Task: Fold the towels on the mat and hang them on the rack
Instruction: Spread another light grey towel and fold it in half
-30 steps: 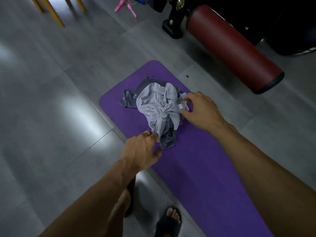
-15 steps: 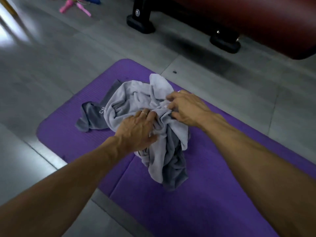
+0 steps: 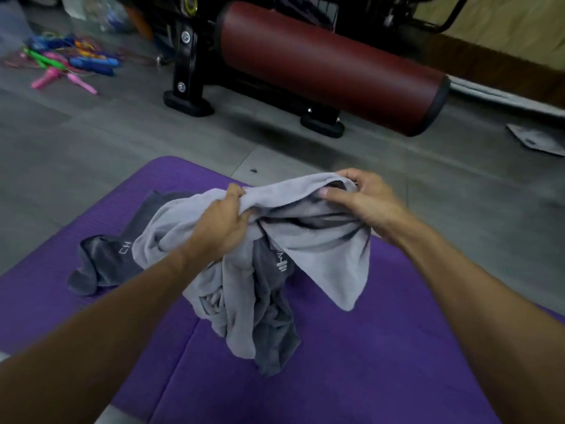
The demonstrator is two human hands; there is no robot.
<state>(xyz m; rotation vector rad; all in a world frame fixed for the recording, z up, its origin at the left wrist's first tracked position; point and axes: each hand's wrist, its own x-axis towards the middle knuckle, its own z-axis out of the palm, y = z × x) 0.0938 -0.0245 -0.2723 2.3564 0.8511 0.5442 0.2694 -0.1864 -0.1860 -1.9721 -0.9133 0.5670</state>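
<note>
Your left hand [image 3: 223, 221] was bunched around a fold of the light grey towel [image 3: 321, 249], and your right hand [image 3: 363, 200] pinched its far edge, so the top stretch hung between them above the purple mat [image 3: 382, 362]. Heads up though: the dark grey towel [image 3: 104, 264] looked tangled into the lower part, half dangling with it, half on the mat. Lifting higher could've dragged both up together, or the bunched grip could've hidden the real corners and given you a crooked fold. No rack was in sight.
</note>
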